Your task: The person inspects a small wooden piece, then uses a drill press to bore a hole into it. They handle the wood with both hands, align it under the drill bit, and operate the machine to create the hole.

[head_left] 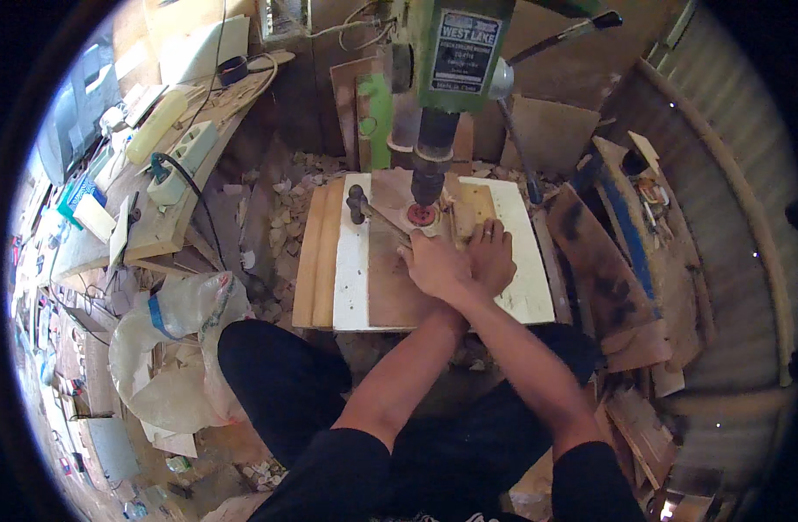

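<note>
My forearms cross over a white board with a brown wooden panel on it. My right hand reaches across to the left and is closed round the handle of a hammer, whose dark head lies over the white board. Beneath it passes my left wrist. My left hand rests on the wood at the right, fingers stretched forward beside a small wooden block. Just ahead of my hands, a red round bit, like a hole saw, sits under the chuck of a green drill press.
A workbench with a power strip and cables runs along the left. Below it stands a clear plastic sack of wood scraps. Wood chips cover the floor. Planks lean at the right, and a drill lever hangs down.
</note>
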The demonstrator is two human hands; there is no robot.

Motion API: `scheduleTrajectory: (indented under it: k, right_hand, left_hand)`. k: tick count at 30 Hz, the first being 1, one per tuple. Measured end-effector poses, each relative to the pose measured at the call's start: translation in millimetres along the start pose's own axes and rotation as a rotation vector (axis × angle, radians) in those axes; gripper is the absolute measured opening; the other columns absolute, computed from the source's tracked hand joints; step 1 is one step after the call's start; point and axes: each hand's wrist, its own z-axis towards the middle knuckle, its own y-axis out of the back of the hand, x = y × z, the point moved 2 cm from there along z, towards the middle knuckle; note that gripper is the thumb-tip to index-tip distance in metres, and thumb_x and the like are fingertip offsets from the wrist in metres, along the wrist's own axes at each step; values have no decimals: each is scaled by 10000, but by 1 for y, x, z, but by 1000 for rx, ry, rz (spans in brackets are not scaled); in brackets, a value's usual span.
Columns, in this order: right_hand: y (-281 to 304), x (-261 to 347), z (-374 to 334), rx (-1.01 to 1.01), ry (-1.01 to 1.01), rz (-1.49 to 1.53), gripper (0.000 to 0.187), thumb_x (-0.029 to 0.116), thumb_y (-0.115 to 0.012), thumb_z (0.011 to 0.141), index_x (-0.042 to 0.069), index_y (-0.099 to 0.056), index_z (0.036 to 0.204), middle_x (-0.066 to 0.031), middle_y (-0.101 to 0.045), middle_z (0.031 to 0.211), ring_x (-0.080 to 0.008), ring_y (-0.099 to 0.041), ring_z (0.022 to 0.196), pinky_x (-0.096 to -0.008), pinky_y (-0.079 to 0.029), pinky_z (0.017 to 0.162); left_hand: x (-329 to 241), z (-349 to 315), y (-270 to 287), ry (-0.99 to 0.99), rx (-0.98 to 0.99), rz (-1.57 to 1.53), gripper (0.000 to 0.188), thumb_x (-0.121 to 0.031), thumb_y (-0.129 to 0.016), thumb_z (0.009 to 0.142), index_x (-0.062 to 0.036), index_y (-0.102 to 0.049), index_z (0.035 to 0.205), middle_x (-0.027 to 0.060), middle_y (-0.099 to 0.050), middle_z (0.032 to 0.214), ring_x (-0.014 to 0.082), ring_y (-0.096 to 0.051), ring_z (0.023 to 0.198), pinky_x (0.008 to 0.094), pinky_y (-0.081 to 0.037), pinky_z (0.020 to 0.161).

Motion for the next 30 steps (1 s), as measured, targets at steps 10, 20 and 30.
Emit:
scheduleTrajectory:
  k: [10, 20, 30]
  right_hand:
    - [-5, -4, 2, -14, 6, 28, 373, 327, -516, 1006, -4, -544, 1175, -305, -666, 932, -491, -660, 881, -576, -524, 746]
    - [-1, -11, -3, -114, -20, 58, 386, 257, -532, 984, -51, -512, 1216, -296, -681, 842, -484, -684, 859, -572, -541, 777]
    - [9, -9, -1, -89, -36, 27, 309, 217, -525, 985, -58, -580, 1114, -304, -687, 911, -453, -694, 872, -552, -548, 785]
  left_hand:
    - [1, -1, -5, -9, -72, -3, 360, -183, -614, 756, 14, -679, 1049, 185, -592, 1261, 303, -507, 1292, 427, -344, 1071]
    - [1, -3, -12, 27, -37, -21, 346, -196, -638, 729, 1, -681, 1011, 170, -593, 1194, 292, -528, 1232, 405, -343, 1034]
    - [2, -2, -16, 1, -23, -21, 359, -170, -614, 733, 3, -660, 1044, 186, -574, 1224, 325, -512, 1251, 440, -356, 1051]
